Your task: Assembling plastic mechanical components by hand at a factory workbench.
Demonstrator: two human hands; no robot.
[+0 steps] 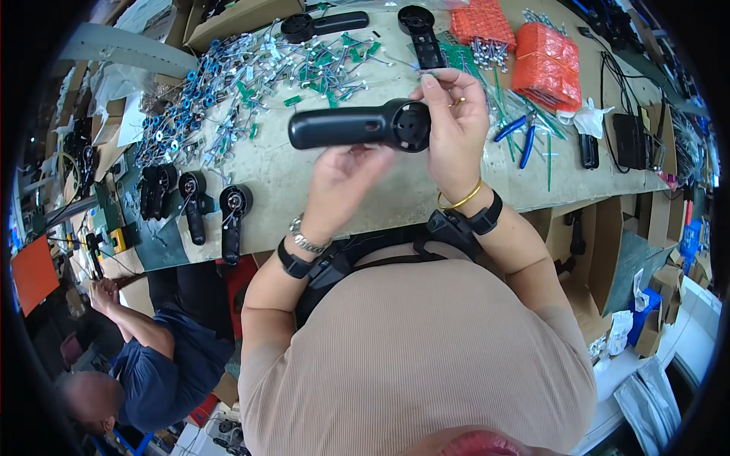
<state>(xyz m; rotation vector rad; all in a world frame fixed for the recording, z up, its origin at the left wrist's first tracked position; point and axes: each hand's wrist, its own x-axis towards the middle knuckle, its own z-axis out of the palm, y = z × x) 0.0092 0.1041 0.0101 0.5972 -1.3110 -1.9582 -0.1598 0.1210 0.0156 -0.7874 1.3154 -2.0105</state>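
A black handheld fan housing (338,128), with a long rounded handle and a round vented head, lies level above the table in front of me. My right hand (460,125) is closed at its head end, thumb and fingers pinched together just above the head; a thin pale wire shows by the fingertips. Below the handle, close to its underside, is my left hand (346,182). Its fingers are smeared by motion and partly hidden, so whether they grip the handle cannot be told.
Small green circuit boards with wires (327,68) spread over the table's back left, beside blue-ringed parts (171,125). More black fan housings (234,201) stand at the left edge. Blue-handled cutters (525,137) and red-wrapped bundles (546,64) lie right. A co-worker (163,357) sits left.
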